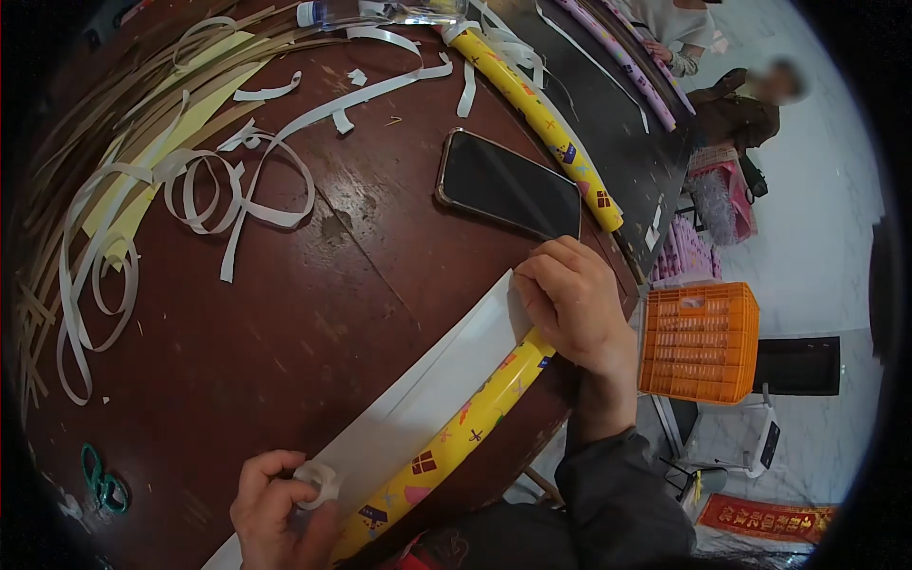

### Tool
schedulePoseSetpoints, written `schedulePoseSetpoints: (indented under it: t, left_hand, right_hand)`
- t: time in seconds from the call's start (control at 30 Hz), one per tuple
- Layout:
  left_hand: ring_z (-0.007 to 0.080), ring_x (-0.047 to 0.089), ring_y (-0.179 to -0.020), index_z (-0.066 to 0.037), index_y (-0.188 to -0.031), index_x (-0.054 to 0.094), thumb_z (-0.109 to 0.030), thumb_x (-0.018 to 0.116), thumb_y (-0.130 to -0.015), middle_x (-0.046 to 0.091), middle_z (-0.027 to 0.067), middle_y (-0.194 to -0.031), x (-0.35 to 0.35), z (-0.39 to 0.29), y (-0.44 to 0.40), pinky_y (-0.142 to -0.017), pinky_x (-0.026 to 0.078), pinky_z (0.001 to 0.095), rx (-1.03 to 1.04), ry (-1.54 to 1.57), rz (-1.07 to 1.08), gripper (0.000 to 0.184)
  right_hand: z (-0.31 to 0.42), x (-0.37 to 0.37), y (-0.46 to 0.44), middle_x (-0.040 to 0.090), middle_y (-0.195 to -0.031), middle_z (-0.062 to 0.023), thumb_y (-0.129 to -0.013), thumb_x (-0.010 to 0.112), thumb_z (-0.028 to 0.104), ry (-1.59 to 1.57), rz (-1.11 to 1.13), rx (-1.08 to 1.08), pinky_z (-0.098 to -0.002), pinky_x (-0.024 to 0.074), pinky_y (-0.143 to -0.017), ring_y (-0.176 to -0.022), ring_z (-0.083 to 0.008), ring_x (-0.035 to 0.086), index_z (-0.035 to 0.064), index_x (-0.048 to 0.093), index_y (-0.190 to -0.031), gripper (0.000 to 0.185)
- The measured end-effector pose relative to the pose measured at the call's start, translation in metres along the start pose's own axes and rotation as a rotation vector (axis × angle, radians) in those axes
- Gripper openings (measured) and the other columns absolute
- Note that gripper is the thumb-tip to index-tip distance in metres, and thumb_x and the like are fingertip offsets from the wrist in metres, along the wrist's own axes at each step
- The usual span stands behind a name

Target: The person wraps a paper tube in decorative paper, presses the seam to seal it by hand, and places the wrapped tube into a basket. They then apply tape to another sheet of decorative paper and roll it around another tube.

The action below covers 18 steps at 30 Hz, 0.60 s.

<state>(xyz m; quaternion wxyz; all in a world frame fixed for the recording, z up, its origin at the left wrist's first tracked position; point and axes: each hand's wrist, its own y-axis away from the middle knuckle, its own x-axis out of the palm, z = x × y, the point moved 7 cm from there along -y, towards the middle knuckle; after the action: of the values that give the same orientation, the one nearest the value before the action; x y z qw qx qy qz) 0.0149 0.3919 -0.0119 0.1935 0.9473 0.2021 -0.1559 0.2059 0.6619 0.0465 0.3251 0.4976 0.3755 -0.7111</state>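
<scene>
A yellow patterned paper roll lies along the table's near edge, with a white flap spread out beside it. My left hand is closed on a small roll of white tape, over the flap's lower left end. At the other end, the fingers of my right hand are pressed together at the flap's corner, beside the yellow roll; what they pinch, if anything, is too small to tell. Just beyond my right hand lies a black phone.
Another yellow roll lies farther back. White strips and brown strips cover the left side. Green scissors lie lower left, a bottle at the top. An orange crate and two people are beyond the table.
</scene>
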Motion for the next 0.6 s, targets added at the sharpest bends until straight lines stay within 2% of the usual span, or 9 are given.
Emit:
schedulePoseSetpoints:
  t: [0.6]
  left_hand:
    - [0.0185, 0.057, -0.086, -0.001, -0.080, 0.055, -0.005, 0.066, -0.078, 0.054, 0.0170, -0.111, -0.0004, 0.0081, -0.0015, -0.069, 0.047, 0.0293, -0.022, -0.012, -0.015, 0.012]
  right_hand:
    - [-0.0008, 0.0023, -0.0013, 0.062, -0.081, -0.0097, -0.078, 0.066, 0.002, 0.027, 0.017, 0.017, -0.0368, 0.0497, -0.067, -0.076, -0.0284, 0.060, 0.0020, 0.065, -0.083, 0.005]
